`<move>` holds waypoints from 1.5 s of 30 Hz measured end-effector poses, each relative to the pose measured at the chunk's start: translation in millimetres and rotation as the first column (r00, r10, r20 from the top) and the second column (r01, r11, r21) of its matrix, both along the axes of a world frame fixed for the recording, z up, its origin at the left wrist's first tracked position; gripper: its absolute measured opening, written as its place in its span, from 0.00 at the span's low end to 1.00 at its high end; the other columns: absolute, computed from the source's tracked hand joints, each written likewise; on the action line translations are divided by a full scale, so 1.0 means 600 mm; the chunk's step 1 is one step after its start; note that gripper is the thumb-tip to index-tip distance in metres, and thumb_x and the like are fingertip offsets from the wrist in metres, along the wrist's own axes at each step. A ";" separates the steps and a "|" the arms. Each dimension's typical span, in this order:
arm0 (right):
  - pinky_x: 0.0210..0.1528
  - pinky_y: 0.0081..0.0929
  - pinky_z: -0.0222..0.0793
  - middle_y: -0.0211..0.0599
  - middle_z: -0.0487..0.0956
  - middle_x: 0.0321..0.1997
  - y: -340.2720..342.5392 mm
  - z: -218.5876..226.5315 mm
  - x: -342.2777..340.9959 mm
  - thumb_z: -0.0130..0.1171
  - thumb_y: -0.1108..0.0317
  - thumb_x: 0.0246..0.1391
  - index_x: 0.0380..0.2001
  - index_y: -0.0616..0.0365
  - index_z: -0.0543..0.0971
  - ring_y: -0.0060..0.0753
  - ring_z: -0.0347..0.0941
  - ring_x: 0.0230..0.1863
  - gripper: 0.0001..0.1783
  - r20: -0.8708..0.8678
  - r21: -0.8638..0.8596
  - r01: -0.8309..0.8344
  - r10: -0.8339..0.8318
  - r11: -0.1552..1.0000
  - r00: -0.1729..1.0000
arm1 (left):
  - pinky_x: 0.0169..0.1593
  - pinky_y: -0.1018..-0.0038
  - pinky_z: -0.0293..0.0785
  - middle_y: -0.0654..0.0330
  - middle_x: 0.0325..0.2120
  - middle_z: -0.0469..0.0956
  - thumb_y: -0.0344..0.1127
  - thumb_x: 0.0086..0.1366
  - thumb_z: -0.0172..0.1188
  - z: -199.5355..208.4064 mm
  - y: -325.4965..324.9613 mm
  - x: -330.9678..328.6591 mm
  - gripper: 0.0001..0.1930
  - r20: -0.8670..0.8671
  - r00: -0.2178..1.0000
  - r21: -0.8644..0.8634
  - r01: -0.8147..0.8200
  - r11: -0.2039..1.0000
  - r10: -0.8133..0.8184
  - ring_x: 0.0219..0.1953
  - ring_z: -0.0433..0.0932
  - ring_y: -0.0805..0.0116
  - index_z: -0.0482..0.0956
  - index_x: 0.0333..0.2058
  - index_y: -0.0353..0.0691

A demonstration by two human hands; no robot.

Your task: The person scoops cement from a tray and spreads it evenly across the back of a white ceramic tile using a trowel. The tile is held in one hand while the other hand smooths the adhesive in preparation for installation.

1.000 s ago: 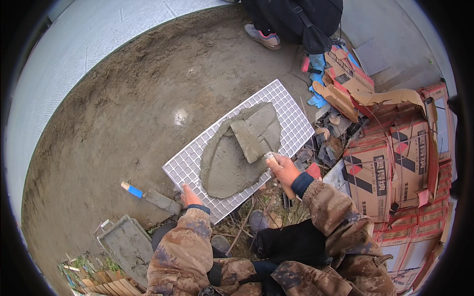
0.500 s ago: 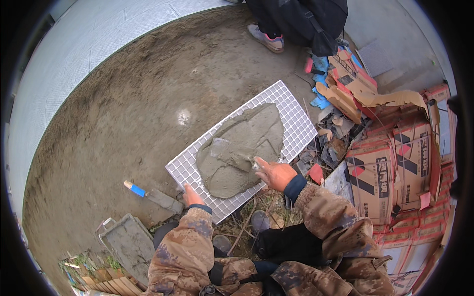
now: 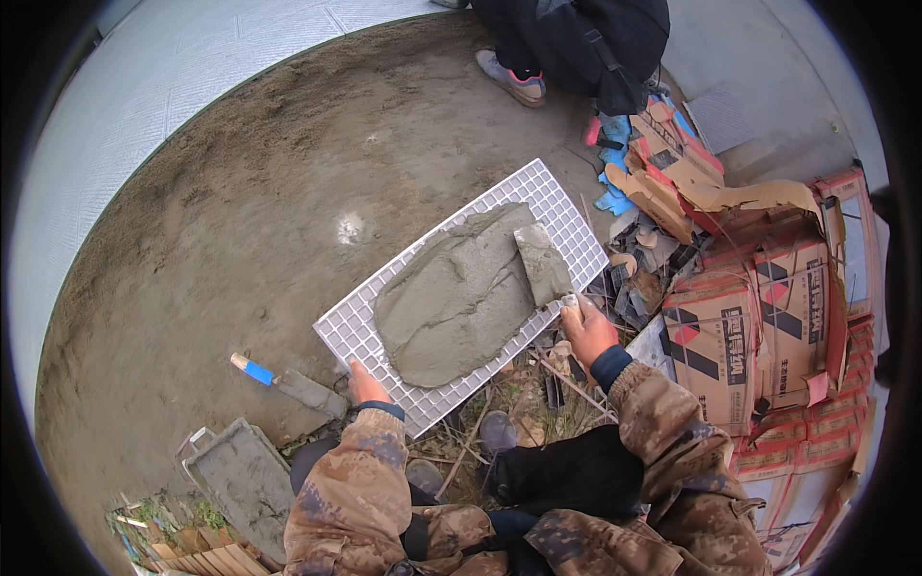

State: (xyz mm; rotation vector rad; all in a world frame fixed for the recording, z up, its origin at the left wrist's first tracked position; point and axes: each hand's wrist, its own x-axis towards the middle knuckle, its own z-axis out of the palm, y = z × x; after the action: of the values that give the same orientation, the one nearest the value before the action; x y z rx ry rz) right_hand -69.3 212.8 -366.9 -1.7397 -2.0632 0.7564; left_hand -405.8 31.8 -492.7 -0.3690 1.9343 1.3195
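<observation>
In front of me a large rectangular tile [image 3: 573, 233], its white gridded back facing up, is tilted diagonally. A thick layer of wet grey mortar [image 3: 447, 302] covers the middle of it, with bare grid showing round the edges. My left hand [image 3: 366, 383] grips the tile's near left edge. In my right hand [image 3: 590, 331] is the handle of a trowel [image 3: 543, 261], closed in my fingers. The trowel's mortar-coated blade rests on the right end of the mortar layer.
Left of the tile lies another trowel [image 3: 257, 371] with a blue and wooden handle, beside a tray [image 3: 212, 443] of mortar. Tile shards [image 3: 642, 288] and stacked cardboard boxes [image 3: 711, 357] stand to the right. A person in dark clothes [image 3: 581, 48] crouches at the far side.
My right hand has moved the trowel from the middle of the mortar to its right end. The mortar surface there looks smoother and more spread. My left hand keeps its hold.
</observation>
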 end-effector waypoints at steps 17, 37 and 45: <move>0.39 0.43 0.76 0.51 0.81 0.43 -0.060 -0.006 -0.016 0.61 0.63 0.58 0.65 0.48 0.67 0.55 0.79 0.41 0.32 0.160 0.005 -0.402 0.397 0.915 0.904 | 0.67 0.60 0.58 0.37 0.66 0.60 0.64 0.68 0.46 0.003 0.011 0.014 0.46 -0.054 0.998 -0.130 -0.052 0.990 0.046 0.65 0.63 0.48 0.57 0.65 0.21; 0.35 0.41 0.75 0.42 0.79 0.36 -0.090 0.044 -0.218 0.59 0.64 0.60 0.68 0.48 0.64 0.44 0.79 0.34 0.33 0.093 0.059 -0.706 0.700 0.706 0.708 | 0.61 0.59 0.64 0.36 0.57 0.70 0.58 0.71 0.44 -0.020 0.000 -0.001 0.38 -0.034 0.994 0.132 -0.100 0.986 0.106 0.57 0.71 0.47 0.67 0.57 0.20; 0.34 0.26 0.69 0.29 0.76 0.31 -0.131 0.006 -0.186 0.59 0.62 0.63 0.65 0.62 0.66 0.20 0.68 0.30 0.31 -0.496 -0.627 -0.477 0.157 0.616 0.854 | 0.58 0.65 0.69 0.50 0.55 0.75 0.57 0.75 0.38 -0.048 -0.012 0.005 0.33 -0.064 0.994 0.211 -0.069 0.975 0.085 0.52 0.75 0.60 0.71 0.58 0.29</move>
State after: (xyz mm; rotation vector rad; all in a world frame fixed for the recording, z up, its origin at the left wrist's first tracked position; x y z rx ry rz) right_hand -180.6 133.9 -363.5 -1.3149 -1.9042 2.1220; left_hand -402.8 24.4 -521.3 -0.2977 1.8340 1.5900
